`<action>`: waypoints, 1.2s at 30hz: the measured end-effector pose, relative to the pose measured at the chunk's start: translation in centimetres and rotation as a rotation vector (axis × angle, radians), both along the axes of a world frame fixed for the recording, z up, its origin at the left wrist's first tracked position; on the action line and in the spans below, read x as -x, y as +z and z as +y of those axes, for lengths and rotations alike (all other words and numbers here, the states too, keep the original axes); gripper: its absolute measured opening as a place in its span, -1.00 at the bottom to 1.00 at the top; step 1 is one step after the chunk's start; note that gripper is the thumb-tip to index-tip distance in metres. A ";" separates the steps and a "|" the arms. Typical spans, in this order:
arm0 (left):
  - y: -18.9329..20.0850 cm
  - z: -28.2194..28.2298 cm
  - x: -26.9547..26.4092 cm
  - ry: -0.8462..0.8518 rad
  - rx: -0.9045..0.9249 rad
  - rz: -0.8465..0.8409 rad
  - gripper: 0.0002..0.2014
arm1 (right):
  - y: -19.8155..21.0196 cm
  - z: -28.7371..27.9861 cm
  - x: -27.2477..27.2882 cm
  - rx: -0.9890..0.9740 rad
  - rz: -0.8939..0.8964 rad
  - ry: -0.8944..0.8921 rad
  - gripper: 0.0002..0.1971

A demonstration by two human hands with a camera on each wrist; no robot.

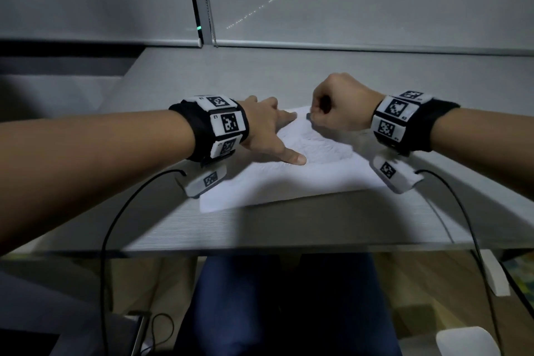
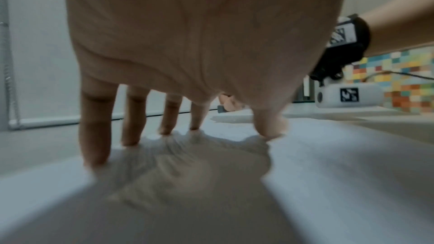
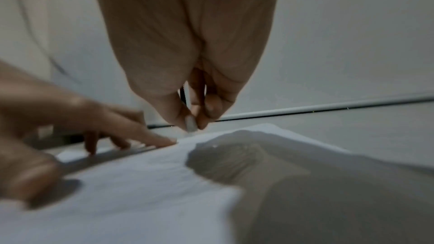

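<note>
A white sheet of paper [image 1: 303, 179] lies flat on the grey worktop [image 1: 289, 225], near the middle. The left hand [image 1: 265, 127] rests on the left part of the sheet. Its grip is spread apart: the fingers are straight, and the fingertips [image 2: 94, 155] and thumb press down on the paper. The right hand [image 1: 338, 104] is at the far corner of the sheet, close to the left hand's pointing finger. Its grip is pinched tight on a small grey thing [image 3: 191, 124], held between the thumb and the fingers. The tip of that thing points down and is just above the paper or touching it; the pictures are too blurry to tell which. A faint drawing [image 1: 318, 144] shows in the middle of the sheet, between the two hands. Each wrist wears a black band [image 1: 222, 124] with white squares, and a black cable [image 1: 115, 211] hangs down from each one.
</note>
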State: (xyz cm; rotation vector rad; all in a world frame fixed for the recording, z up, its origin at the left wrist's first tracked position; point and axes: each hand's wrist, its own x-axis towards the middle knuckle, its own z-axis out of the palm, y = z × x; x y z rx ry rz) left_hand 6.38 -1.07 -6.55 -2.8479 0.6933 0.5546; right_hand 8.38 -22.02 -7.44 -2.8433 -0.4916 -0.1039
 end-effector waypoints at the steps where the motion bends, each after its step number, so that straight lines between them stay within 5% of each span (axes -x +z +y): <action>1: -0.1 0.0 0.2 0.003 -0.008 -0.035 0.11 | 0.1 -0.4 -0.1 -0.030 -0.014 -0.022 -0.84; 5: 0.7 0.1 0.4 0.012 0.007 -0.084 -0.20 | 0.4 -0.8 0.3 -0.007 0.064 -0.053 -0.77; 9: 2.3 0.1 -0.1 0.034 0.018 -0.118 -0.23 | 0.0 -0.1 0.8 0.057 0.072 0.015 -0.83; 16: 2.6 0.2 -3.4 -0.047 0.074 0.044 0.36 | 0.5 0.8 0.3 0.008 0.060 0.072 -0.90; 21: 1.4 0.5 -5.1 -0.089 0.079 0.167 0.40 | -0.3 1.6 -0.4 0.001 0.020 0.026 -0.85; 31: 1.3 -0.6 -5.2 -0.125 -0.101 0.045 0.32 | -0.2 2.3 1.2 -0.008 0.164 0.133 -0.87; 36: 1.4 -0.9 -4.8 -0.096 -0.114 0.025 0.37 | 0.1 2.1 -0.5 -0.007 0.069 0.034 -0.85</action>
